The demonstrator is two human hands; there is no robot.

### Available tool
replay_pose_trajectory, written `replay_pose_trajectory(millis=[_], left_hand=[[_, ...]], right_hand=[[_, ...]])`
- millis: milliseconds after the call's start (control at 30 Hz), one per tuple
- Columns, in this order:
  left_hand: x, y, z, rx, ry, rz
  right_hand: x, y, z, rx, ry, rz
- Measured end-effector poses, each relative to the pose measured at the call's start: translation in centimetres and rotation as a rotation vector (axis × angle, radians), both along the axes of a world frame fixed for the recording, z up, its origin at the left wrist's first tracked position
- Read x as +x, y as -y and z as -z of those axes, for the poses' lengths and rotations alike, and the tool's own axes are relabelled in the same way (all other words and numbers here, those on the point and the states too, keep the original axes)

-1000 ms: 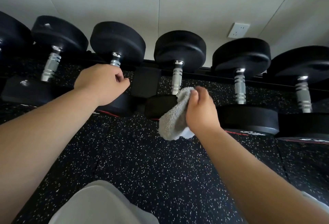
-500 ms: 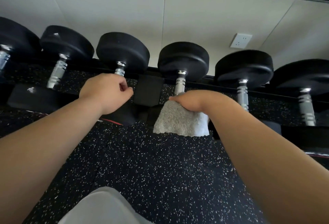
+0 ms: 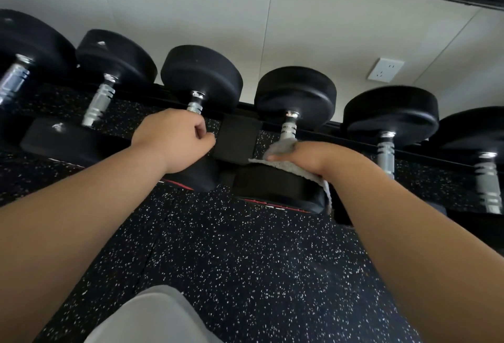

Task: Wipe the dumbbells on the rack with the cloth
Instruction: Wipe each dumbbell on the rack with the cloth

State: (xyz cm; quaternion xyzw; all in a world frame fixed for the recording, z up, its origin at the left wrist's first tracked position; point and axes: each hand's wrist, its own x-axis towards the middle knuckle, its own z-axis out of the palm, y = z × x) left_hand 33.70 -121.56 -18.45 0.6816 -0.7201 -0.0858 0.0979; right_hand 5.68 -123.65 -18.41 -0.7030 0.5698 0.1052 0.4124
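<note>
The right hand [image 3: 305, 156] presses the cloth [image 3: 289, 166] flat onto the near head of the middle dumbbell [image 3: 278, 181] on the rack [image 3: 240, 138]. The left hand [image 3: 174, 138] is curled round the neighbouring dumbbell's handle [image 3: 195, 106]. Risk: the cloth bunches and slips off. Its far edge is hidden under the palm.

Cloth [image 3: 289, 166] on dumbbell [image 3: 281, 181] (right of bracket [image 3: 236, 139], seemingly touching).
</note>
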Motion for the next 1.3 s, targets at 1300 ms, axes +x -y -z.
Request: replay_pose_trajectory(millis=[1300], left_hand=[[-0.1, -0.1, 0.0, -0.021, -0.047, -0.042]], right_hand=[[1.0, 3.7, 1.8, -0.358, 0.058, 0.551]])
